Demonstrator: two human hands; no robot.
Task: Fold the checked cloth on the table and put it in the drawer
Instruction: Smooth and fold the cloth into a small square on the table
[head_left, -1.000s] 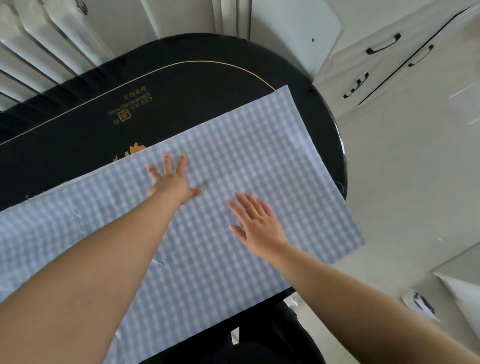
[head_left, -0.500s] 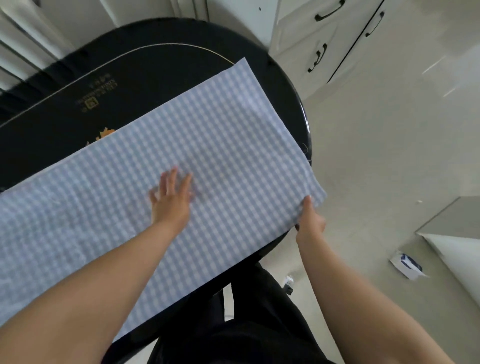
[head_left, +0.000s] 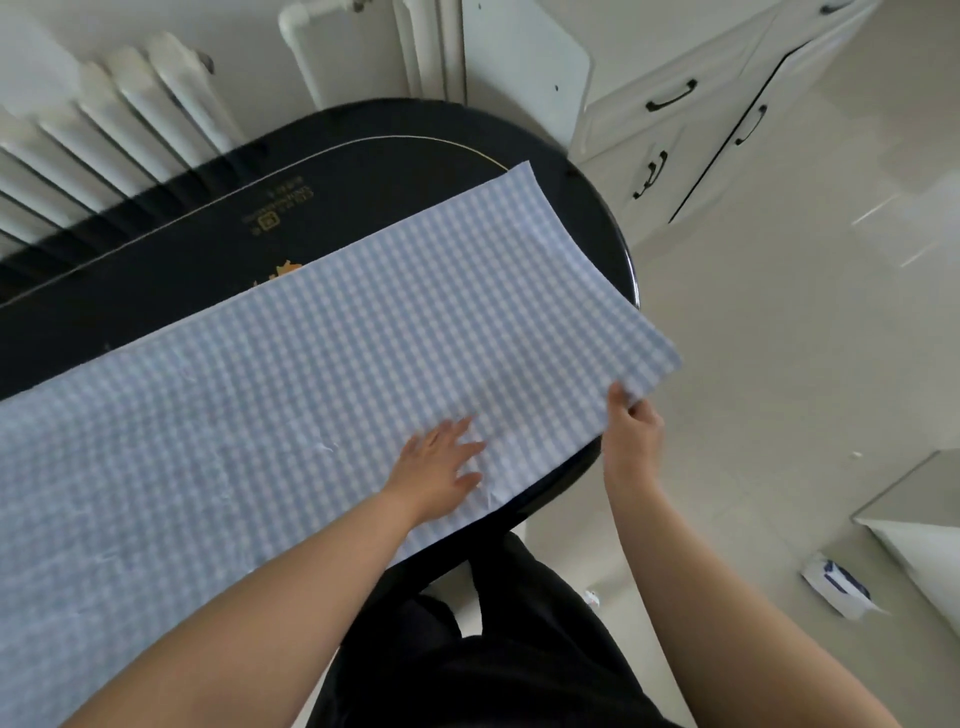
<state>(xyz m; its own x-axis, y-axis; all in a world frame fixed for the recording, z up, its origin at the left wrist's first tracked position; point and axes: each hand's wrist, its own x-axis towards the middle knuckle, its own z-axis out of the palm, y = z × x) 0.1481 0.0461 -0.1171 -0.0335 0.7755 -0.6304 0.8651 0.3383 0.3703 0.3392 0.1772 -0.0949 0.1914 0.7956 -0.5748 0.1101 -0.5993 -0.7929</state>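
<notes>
A light blue and white checked cloth (head_left: 332, 374) lies spread out across the black oval table (head_left: 363, 187), its right end hanging past the table's edge. My left hand (head_left: 441, 467) rests flat on the cloth near its front right part, fingers spread. My right hand (head_left: 631, 426) pinches the cloth's near right corner, which is lifted a little off the table. White drawers with black handles (head_left: 670, 96) stand at the upper right, all shut.
A white radiator (head_left: 104, 124) runs behind the table at the upper left. A white panel (head_left: 524, 67) leans against the wall. On the pale floor at the right lie a small blue-and-white packet (head_left: 836, 587) and a white object (head_left: 919, 551).
My right hand left the cloth's middle, went to the near right corner and gripped it. My left hand slid right along the cloth toward the front edge.
</notes>
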